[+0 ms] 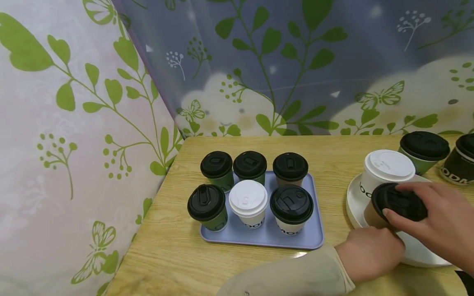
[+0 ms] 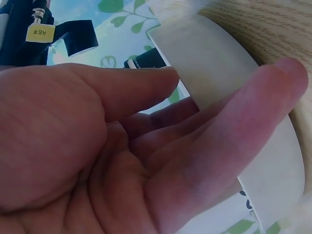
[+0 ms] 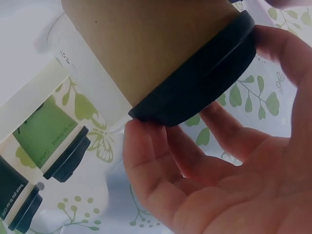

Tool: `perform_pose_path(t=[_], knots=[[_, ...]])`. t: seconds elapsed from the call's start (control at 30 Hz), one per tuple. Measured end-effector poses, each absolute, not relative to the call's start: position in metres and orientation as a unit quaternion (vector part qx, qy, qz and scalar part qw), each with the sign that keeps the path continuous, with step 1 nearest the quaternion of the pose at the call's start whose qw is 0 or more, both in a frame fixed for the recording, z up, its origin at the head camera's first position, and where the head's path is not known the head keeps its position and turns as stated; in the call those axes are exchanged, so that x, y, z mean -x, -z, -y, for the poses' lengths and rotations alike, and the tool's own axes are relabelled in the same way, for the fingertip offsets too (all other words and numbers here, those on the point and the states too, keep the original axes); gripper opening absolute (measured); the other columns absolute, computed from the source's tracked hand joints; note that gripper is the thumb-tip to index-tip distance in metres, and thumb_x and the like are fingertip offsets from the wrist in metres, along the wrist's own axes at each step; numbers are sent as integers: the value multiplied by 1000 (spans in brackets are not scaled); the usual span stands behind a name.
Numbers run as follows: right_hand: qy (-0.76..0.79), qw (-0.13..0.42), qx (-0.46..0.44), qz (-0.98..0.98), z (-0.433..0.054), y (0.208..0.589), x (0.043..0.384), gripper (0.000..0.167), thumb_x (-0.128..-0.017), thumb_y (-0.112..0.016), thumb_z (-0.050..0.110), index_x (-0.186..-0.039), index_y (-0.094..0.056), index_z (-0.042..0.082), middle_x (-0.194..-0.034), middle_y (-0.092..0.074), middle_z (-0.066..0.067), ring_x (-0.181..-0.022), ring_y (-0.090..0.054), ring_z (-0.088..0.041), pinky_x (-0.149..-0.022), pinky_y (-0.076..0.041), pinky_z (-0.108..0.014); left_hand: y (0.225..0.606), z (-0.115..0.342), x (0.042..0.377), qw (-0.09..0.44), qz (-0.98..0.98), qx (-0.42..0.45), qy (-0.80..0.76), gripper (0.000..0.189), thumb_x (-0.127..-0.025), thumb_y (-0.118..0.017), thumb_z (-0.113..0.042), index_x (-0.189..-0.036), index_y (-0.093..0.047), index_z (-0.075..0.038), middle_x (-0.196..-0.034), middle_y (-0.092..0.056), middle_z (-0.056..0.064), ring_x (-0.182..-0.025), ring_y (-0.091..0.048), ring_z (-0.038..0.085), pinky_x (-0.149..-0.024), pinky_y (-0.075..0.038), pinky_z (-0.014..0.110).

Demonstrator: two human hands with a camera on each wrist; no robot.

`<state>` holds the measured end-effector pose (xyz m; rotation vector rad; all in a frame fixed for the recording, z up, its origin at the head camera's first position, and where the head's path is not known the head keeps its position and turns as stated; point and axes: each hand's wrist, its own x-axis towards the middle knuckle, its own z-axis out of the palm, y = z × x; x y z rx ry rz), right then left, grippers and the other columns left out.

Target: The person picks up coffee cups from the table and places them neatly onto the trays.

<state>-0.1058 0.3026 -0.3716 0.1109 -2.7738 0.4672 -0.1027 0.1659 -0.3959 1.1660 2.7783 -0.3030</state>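
My right hand (image 1: 440, 218) grips a brown paper coffee cup (image 1: 373, 213) by its black lid (image 1: 398, 201), over the round white plate (image 1: 422, 250). In the right wrist view, thumb and fingertips sit around the rim of the lid (image 3: 200, 73). My left hand (image 1: 372, 250) is low beside that cup, in front of the plate. The left wrist view shows this hand (image 2: 146, 146) with loosely bent fingers, nothing between them, overlapping the white plate (image 2: 214, 53). Behind the brown cup, a white cup with a white lid (image 1: 389, 164) stands on the plate.
Left of the plate, a lilac tray (image 1: 259, 239) carries several lidded cups in two rows, one with a white lid (image 1: 248, 197). A green cup (image 1: 422, 154) and a dark cup (image 1: 461, 164) stand at the back right. Patterned cloth (image 1: 296, 61) borders the wooden table (image 1: 166, 255).
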Motion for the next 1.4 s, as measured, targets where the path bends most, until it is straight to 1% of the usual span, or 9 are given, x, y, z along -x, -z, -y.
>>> perform_pose_path(t=[0.17,0.33,0.53,0.77,0.93,1.1,1.17,1.27,1.4], knots=[[-153,130,-45,979,-300,374,109,68,-85,-82,47,-122,-61,-7,-123,-54,-40,-109,-50,-60,-88,-39,-71,395,-166,105,85,-915,-386,84,19,-107,-57,-38,-89,-64,-42,-89,-64,-27,-67,-58,-1,-52,-51,26],[-133,120,-57,982,-296,373,113,70,-84,-82,49,-120,-63,-8,-119,-57,-39,-104,-56,-58,-84,-43,-70,395,-166,104,78,-917,-384,78,19,-106,-56,-40,-88,-63,-42,-86,-63,-27,-65,-57,-3,-51,-50,25],[-136,105,-60,983,-291,370,116,68,-85,-81,48,-120,-65,-9,-121,-58,-41,-106,-54,-60,-85,-42,-70,396,-166,102,57,-922,-374,80,20,-106,-57,-41,-87,-63,-41,-83,-63,-26,-64,-57,-3,-49,-49,24],[-143,98,-61,983,-288,370,117,69,-86,-80,50,-119,-65,-9,-116,-60,-41,-102,-56,-59,-81,-44,-68,397,-167,102,68,-929,-358,62,20,-106,-57,-39,-87,-64,-40,-84,-64,-24,-64,-57,-1,-49,-49,25],[-142,91,-54,984,-286,371,118,73,-88,-78,55,-121,-64,-8,-118,-58,-42,-102,-55,-61,-81,-43,-69,396,-167,102,71,-939,-334,48,19,-106,-57,-40,-89,-67,-39,-82,-63,-22,-61,-57,1,-47,-49,27],[-146,91,-57,983,-285,369,117,75,-88,-78,55,-125,-62,-8,-122,-56,-43,-105,-54,-61,-82,-42,-70,395,-165,102,63,-935,-343,56,20,-106,-56,-40,-89,-66,-38,-80,-62,-22,-57,-56,2,-45,-47,26],[-151,96,-60,982,-285,367,115,76,-87,-78,55,-126,-62,-8,-123,-56,-42,-107,-54,-60,-82,-42,-69,395,-164,102,58,-931,-355,68,21,-106,-57,-40,-87,-65,-38,-79,-61,-22,-57,-56,2,-44,-46,26],[-165,115,-53,978,-287,360,113,73,-90,-77,53,-126,-62,-9,-123,-57,-40,-100,-58,-54,-77,-46,-65,395,-164,102,60,-924,-370,80,24,-105,-59,-39,-82,-63,-39,-80,-62,-23,-59,-56,1,-44,-46,26],[-201,173,-22,964,-297,349,119,67,-97,-71,47,-123,-60,-14,-120,-56,-41,-94,-57,-55,-70,-46,-64,396,-166,105,85,-926,-362,59,24,-104,-60,-37,-82,-67,-39,-85,-67,-23,-65,-58,2,-47,-47,28]])
